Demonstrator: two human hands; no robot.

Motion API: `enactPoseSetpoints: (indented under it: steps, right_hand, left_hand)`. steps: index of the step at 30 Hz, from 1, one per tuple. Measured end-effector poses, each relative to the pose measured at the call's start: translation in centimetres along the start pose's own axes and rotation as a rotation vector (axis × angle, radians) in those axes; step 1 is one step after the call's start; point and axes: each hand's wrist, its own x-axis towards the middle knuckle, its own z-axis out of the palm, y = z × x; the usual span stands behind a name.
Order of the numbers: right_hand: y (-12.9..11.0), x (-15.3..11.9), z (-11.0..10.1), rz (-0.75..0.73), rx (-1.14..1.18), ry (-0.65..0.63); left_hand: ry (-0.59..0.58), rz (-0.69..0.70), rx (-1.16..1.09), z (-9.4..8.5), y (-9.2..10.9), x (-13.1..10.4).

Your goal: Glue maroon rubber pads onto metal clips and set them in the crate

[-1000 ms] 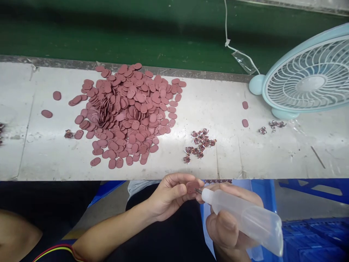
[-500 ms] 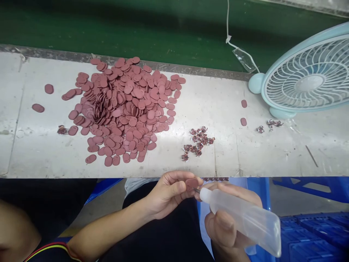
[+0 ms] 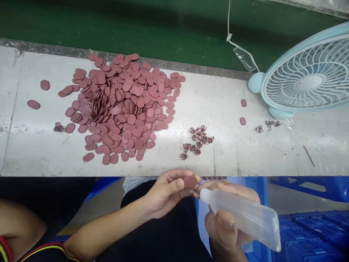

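Between the thumb and fingers of my left hand [image 3: 166, 193] is a reddish-brown oval disc [image 3: 190, 182]. My right hand [image 3: 231, 218] is wrapped round a translucent white squeeze bottle [image 3: 242, 214], whose thin dark tip points left at the lower edge of the disc; whether it touches cannot be made out. Both hands are close together just below the table's front edge. On the white table [image 3: 169, 163] lies a large pile of similar oval discs [image 3: 128, 105]. Right of it sits a small cluster of dark metallic-looking pieces [image 3: 197, 140].
A light-blue fan [image 3: 308, 82] stands at the right, with a white cord [image 3: 229, 22] behind. Two loose discs [image 3: 243, 121] and small pieces [image 3: 273, 123] lie near it. Blue crates [image 3: 313, 236] are at lower right. Another person's arm [image 3: 21, 222] is at lower left.
The disc in my left hand now shows its face more fully, with the bottle tip at its lower edge. The table view has shifted slightly.
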Motion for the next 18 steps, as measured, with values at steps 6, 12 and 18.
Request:
enactPoseSetpoints:
  steps: [6, 12, 18]
  right_hand:
    - [2.6, 5.9, -4.6, 0.398, 0.732, 0.116]
    - [9.6, 9.9, -11.3, 0.718, 1.573, -0.135]
    - [7.3, 6.8, -8.5, 0.386, 0.878, -0.003]
  left_hand:
    - [-0.012, 0.000, 0.033, -0.6, 0.4, -0.2]
    - [0.096, 0.058, 0.063, -2.0, 1.2, -0.7]
    - [0.241, 0.160, 0.092, -3.7, 2.9, -1.4]
